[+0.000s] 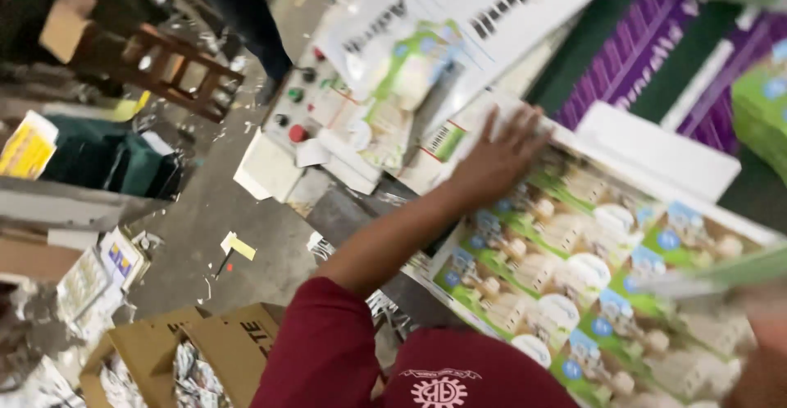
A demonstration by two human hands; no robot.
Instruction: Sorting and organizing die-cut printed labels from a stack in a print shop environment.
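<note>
My left hand [498,156] lies flat with its fingers spread on the far end of a stack of printed sheets [574,285] showing green, white and blue package designs. My maroon sleeve [328,351] runs up from the bottom middle. My right hand [762,359] is only a blur at the lower right corner, beside a pale green sheet edge [721,273]. Whether it grips that sheet is not visible.
More printed sheets [459,23] hang above a control panel with red and green buttons [299,109]. Purple and green sheets [639,47] lie at the upper right. Open cardboard boxes of scraps [197,359] stand on the littered floor, with a wooden stool [176,68] farther back.
</note>
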